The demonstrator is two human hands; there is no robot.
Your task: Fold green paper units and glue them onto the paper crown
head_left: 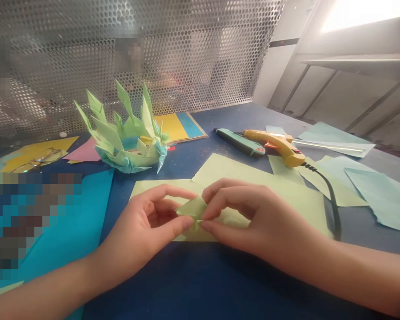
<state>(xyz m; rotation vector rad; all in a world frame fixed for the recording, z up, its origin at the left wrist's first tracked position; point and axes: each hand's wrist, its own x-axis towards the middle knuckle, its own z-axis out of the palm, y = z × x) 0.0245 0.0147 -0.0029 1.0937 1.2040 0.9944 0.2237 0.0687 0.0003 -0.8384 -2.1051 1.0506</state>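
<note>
A small folded piece of light green paper [194,206] is pinched between my two hands near the middle of the view. My left hand [150,218] grips its left side with thumb and forefinger. From the right, my right hand [243,209] pinches the same piece, thumb below and fingers above. Fingertips cover part of the folds. Beneath both hands lie flat light green paper sheets [286,191]. Behind them stands a ring-shaped origami piece [130,160] with pointed green parts on a pale blue base.
A yellow glue gun [280,144] with a black cord and a green-black utility knife [240,141] lie at the back right. Pale blue sheets [383,195] are at the far right, bright blue paper [90,209] at the left. A perforated metal screen [193,53] rises behind the blue table [200,284].
</note>
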